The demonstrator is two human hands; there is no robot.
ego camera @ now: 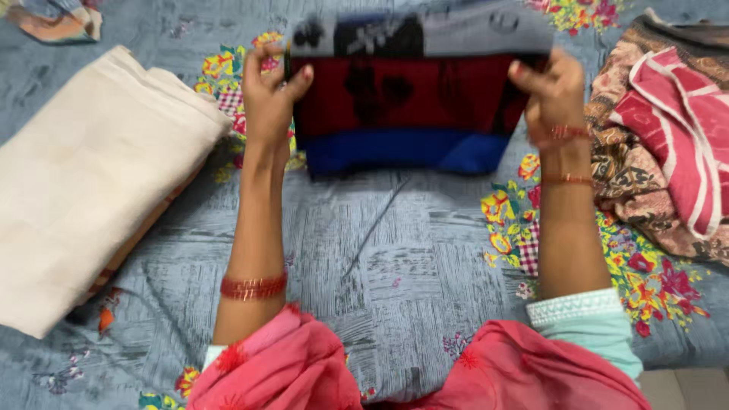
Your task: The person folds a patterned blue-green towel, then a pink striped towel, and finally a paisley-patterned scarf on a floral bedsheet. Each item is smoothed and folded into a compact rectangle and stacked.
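From the head camera, both hands are raised over the far middle of the bed (pixel 395 258), which is covered with a grey sheet printed with flowers. The left hand (pixel 267 95) and the right hand (pixel 553 95) are well apart, each pinched shut on one side of a folded garment (pixel 406 99) banded in grey, dark red and blue, held stretched between them and blurred. A folded cream cloth (pixel 91 175) lies along the left edge. A heap of pink-striped and brown patterned clothes (pixel 668 137) sits at the right edge.
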